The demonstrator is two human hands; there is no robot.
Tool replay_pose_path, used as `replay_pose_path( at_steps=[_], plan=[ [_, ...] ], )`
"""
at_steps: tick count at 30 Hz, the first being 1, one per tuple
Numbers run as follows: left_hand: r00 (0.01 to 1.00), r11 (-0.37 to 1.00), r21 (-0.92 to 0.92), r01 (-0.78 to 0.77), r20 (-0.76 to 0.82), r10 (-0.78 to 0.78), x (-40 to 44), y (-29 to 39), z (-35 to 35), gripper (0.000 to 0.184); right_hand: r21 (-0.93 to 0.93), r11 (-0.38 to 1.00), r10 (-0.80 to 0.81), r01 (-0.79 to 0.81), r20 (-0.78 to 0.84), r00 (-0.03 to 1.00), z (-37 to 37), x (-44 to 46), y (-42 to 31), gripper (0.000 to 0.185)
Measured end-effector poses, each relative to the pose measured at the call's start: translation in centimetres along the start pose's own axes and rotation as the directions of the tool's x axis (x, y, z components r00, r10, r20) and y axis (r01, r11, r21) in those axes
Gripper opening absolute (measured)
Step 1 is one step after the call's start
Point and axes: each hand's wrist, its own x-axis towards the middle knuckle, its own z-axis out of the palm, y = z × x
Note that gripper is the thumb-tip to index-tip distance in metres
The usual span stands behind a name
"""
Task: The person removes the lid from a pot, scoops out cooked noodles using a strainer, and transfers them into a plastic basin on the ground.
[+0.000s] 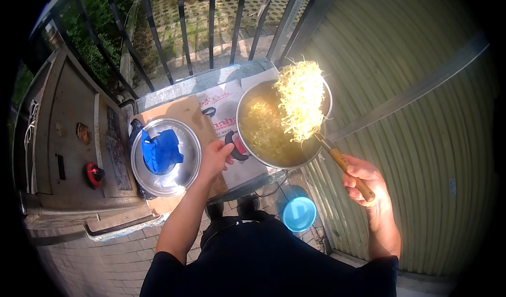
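My right hand is wrapped round the wooden handle of a strainer. Heaped on the strainer, pale yellow sprouts hang over the right part of a large metal pot. More sprouts float in the pot's yellowish liquid. My left hand is at the pot's black handle, at the lower left of the rim, with its fingers closed round the handle's end. Left of that hand sits a shiny metal bowl with a blue cloth in it.
Cardboard and a printed sheet cover the work surface. A metal cabinet stands left, a black railing lies beyond, and a ribbed wall rises right. On the floor is a blue bucket.
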Motion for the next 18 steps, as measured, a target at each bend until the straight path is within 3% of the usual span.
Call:
replay_pose_path(
  at_steps=[3,13,15,18],
  plan=[
    [1.000,1.000,0.002,-0.003,0.000,0.003,0.00,-0.01,0.02,0.022,0.052,0.999,0.006,-0.006,-0.005,1.000,0.38,-0.16,-0.01,0.065],
    [1.000,1.000,-0.003,-0.004,-0.012,0.004,-0.23,0.12,0.15,0.022,0.042,0.999,-0.012,0.011,0.012,1.000,-0.17,-0.37,0.35,0.065],
    [1.000,1.000,-0.003,-0.007,-0.011,0.007,-0.28,0.18,0.17,0.022,-0.015,1.000,-0.006,0.007,0.027,1.000,-0.38,-0.40,0.35,0.074],
    [1.000,1.000,0.000,-0.011,-0.008,0.011,-0.13,-0.04,0.10,0.022,-0.018,1.000,-0.011,0.011,0.022,1.000,-0.45,-0.32,0.49,0.073]
  ],
)
